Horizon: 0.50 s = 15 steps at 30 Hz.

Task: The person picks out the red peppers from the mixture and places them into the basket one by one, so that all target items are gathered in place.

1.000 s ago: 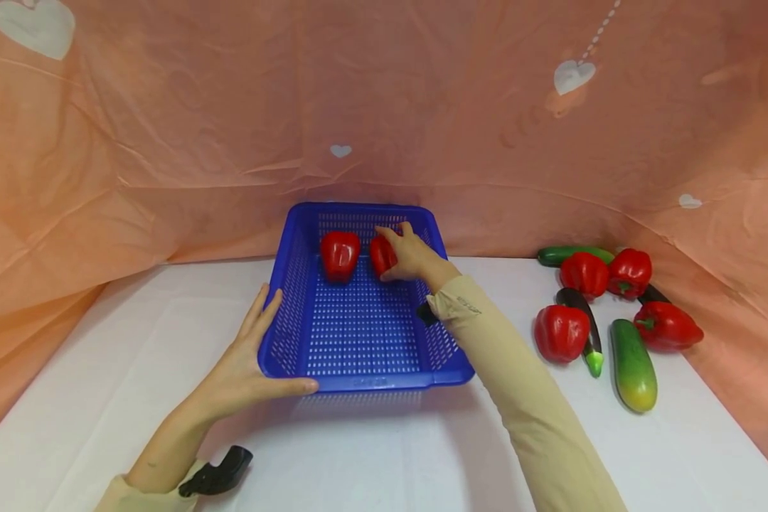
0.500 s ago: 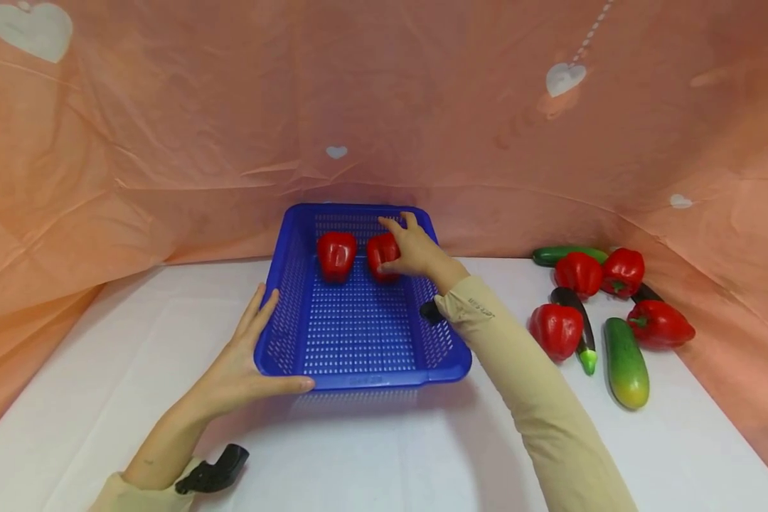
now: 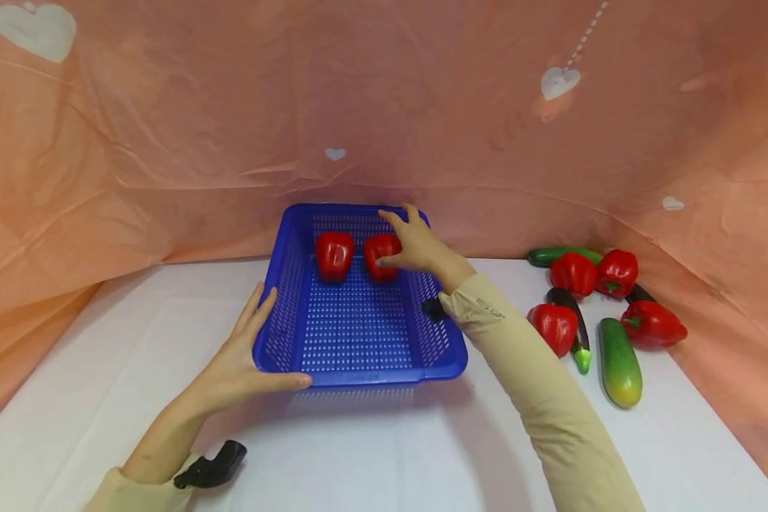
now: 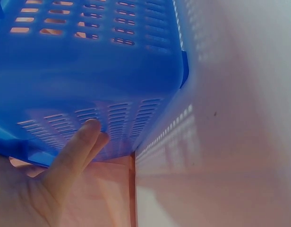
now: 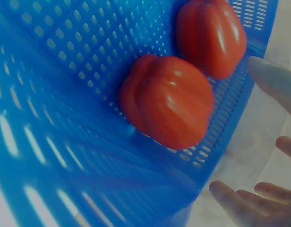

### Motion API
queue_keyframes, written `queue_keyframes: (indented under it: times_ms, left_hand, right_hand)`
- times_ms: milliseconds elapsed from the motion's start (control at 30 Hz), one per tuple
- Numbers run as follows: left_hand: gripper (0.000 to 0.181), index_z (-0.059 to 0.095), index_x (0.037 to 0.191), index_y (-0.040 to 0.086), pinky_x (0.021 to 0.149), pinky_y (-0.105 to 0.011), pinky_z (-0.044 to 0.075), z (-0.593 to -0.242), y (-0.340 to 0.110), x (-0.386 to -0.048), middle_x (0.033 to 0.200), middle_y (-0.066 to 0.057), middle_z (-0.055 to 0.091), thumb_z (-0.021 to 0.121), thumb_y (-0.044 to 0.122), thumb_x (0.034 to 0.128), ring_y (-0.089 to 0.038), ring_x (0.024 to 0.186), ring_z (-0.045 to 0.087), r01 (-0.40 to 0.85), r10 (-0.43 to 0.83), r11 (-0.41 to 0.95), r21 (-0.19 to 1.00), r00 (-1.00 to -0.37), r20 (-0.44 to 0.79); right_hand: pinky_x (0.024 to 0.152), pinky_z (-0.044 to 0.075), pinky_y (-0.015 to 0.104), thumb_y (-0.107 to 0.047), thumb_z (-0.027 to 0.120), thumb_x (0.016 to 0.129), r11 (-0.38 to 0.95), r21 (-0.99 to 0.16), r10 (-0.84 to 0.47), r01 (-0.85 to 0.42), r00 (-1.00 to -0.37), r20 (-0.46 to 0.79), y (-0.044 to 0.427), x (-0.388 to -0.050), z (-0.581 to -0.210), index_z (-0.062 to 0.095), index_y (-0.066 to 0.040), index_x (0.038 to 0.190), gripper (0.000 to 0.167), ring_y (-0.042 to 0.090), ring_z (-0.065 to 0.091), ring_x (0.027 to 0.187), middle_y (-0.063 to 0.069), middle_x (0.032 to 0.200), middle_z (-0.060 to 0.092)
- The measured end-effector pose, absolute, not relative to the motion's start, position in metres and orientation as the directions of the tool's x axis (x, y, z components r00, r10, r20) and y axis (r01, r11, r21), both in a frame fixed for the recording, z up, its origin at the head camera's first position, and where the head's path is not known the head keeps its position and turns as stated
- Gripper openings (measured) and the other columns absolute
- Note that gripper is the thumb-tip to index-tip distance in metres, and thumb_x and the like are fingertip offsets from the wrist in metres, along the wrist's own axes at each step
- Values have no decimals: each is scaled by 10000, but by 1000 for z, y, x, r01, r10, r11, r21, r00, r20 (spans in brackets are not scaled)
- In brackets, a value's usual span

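Note:
A blue perforated plastic basket [image 3: 358,334] stands on the white tabletop. Inside, against its far wall, lie two red bell peppers, the left one [image 3: 334,257] and the right one [image 3: 380,249]. My left hand [image 3: 240,363] rests at the basket's near left corner, thumb along the front rim and straight fingers against the outer side wall [image 4: 122,127]. Above the right pepper, at the far right rim, is my right hand [image 3: 420,245] with its fingers spread. The right wrist view shows that hand [image 5: 259,203] apart from the nearer pepper [image 5: 169,101].
On the right of the table [image 3: 384,455] lies a group of vegetables: several red bell peppers [image 3: 553,327], a dark eggplant [image 3: 569,320], another partly hidden dark one, a green-yellow cucumber [image 3: 621,363] and a green one [image 3: 563,256] behind. An orange cloth [image 3: 384,107] hangs around.
My right hand has let go of the right bell pepper and moved up and slightly right, its fingers spreading. The left hand has stayed at the basket's corner.

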<state>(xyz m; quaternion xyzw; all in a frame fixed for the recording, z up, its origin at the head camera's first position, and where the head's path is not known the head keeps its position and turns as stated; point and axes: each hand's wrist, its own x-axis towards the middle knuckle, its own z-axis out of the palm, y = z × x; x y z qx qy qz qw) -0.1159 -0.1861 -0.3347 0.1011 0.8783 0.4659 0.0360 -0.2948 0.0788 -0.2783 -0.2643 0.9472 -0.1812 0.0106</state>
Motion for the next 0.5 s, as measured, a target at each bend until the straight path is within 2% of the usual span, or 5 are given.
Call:
queue_keyframes:
  times_ms: [300, 500]
  left_hand:
    - [1273, 11, 1556, 224, 1021, -773, 138, -336, -187, -120, 1615, -4, -140, 884, 342, 637, -468, 1448, -4, 149, 219, 537, 830, -975, 33]
    - [1267, 16, 1557, 232, 1015, -779, 136, -336, -187, -122, 1614, 1, -142, 883, 336, 640, -476, 1445, -4, 160, 226, 534, 830, -973, 42]
  right_hand:
    - [1157, 251, 518, -260, 786, 783, 778, -351, -513, -522, -849, 124, 88, -290, -266, 333, -52, 1481, 858, 480, 260, 1387, 338, 1503, 156]
    - [1154, 254, 525, -253, 791, 779, 763, -351, -523, -542, -838, 159, 96, -285, -260, 355, -29, 1466, 844, 464, 249, 1395, 347, 1502, 153]
